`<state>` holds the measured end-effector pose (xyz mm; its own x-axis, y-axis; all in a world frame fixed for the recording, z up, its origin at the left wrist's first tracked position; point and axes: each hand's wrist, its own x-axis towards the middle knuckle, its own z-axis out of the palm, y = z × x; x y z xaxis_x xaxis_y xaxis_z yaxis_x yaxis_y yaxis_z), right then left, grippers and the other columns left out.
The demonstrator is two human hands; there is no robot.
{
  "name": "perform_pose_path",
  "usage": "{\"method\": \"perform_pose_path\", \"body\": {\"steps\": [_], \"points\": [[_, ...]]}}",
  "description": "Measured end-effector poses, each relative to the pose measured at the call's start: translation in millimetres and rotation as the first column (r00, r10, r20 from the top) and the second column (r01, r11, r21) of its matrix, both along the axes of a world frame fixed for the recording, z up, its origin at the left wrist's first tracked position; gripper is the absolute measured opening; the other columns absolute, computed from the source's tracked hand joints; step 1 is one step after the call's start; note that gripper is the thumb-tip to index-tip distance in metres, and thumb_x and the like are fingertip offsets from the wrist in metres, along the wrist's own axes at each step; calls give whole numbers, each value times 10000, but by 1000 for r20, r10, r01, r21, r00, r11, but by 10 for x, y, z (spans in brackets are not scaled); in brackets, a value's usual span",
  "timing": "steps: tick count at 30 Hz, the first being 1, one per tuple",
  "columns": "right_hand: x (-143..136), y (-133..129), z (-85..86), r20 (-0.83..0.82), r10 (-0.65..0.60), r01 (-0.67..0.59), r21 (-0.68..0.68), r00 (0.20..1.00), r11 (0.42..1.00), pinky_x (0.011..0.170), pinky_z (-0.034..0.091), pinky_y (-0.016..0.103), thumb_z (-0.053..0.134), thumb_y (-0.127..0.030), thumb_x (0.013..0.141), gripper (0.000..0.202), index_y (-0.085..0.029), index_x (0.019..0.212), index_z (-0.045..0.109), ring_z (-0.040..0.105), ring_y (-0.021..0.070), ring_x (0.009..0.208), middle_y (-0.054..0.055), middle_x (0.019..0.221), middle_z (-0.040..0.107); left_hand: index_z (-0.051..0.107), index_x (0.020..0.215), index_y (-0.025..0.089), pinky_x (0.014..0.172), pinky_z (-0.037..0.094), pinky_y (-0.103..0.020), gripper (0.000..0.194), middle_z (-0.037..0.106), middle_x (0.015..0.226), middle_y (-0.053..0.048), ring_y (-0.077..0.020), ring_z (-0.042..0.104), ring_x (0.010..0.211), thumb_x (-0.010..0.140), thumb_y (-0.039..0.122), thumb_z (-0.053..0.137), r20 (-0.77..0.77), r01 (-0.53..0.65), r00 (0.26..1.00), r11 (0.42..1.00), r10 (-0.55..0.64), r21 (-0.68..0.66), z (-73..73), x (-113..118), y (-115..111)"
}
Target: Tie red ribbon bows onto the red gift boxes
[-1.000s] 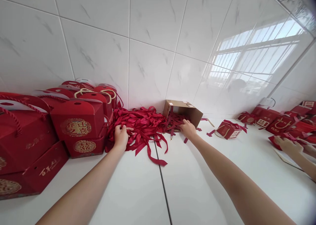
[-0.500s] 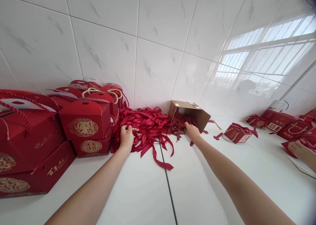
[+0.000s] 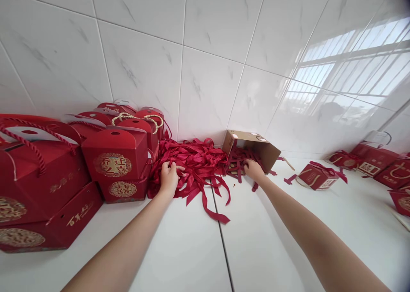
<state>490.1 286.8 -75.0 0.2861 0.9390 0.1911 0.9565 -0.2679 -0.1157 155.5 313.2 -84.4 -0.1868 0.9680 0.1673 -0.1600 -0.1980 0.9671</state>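
Observation:
A tangled pile of red satin ribbons [image 3: 198, 155] lies against the tiled wall. My left hand [image 3: 168, 178] is at its left part, fingers curled into the ribbons, their tips partly hidden. To the right, a small brown cardboard box [image 3: 271, 155] lies on its side with its opening toward me. Flat, darker red strips [image 3: 236, 160] spill out of it. My right hand [image 3: 254, 170] is at the box opening, its fingers closed in among these strips and mostly hidden. One ribbon end trails forward from the pile onto the white table.
Stacked red gift boxes [image 3: 117, 155] with cord handles stand close to my left hand. A small red box [image 3: 317, 175] with a ribbon sits right of the carton. More red boxes [image 3: 392, 170] stand at the far right. A dark seam [image 3: 224, 240] runs along the white table [image 3: 179, 249].
The view has shifted slightly, moving everything a little rightward. My hands stay at the ribbons and the strips. Another person's hand at the right edge has left the view.

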Motion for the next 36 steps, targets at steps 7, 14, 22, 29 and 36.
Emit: {"method": "perform_pose_path", "body": {"steps": [7, 14, 22, 29, 36], "points": [[396, -533, 228, -61, 267, -273, -155, 962, 949, 913, 468, 424, 568, -243, 885, 267, -173, 1142, 580, 565, 210, 1075, 77, 1215, 576, 376, 805, 215, 397, 369, -199, 74, 600, 532, 58, -124, 567, 371, 872, 211, 407, 36, 2, 999, 1000, -2, -13, -9, 19, 31], [488, -921, 225, -73, 325, -332, -282, 943, 900, 907, 427, 358, 518, -129, 857, 289, -247, 1072, 671, 578, 231, 1051, 69, 1108, 649, 380, 808, 213, 406, 383, -203, 74, 610, 543, 52, -127, 572, 378, 870, 187, 411, 47, 8, 999, 1000, -7, -15, 14, 8, 22], [422, -1069, 325, -276, 233, -331, -393, 932, 858, 772, 469, 331, 693, -309, 754, 174, -164, 841, 650, 593, 161, 826, 31, 926, 653, 451, 865, 172, 384, 381, -179, 44, 586, 583, 56, -81, 526, 381, 905, 184, 436, 68, -1, 998, 1000, 3, -29, 8, -3, 45], [368, -830, 407, -551, 87, -275, -269, 830, 923, 543, 469, 252, 757, -333, 695, 249, -136, 791, 638, 558, 111, 554, -17, 670, 622, 548, 1057, 123, 496, 486, -205, 215, 611, 822, -10, -76, 566, 574, 915, 280, 508, 80, 5, 997, 998, 0, -61, -23, -10, 62], [65, -529, 234, -561, 37, 5, 73, 827, 997, 734, 533, 353, 508, -372, 915, 320, -145, 1135, 557, 621, 169, 861, 75, 1062, 615, 547, 1093, 128, 570, 524, -247, 246, 623, 903, -34, -104, 603, 663, 911, 291, 514, 87, 16, 996, 996, -9, -88, -14, -16, 44]]}}
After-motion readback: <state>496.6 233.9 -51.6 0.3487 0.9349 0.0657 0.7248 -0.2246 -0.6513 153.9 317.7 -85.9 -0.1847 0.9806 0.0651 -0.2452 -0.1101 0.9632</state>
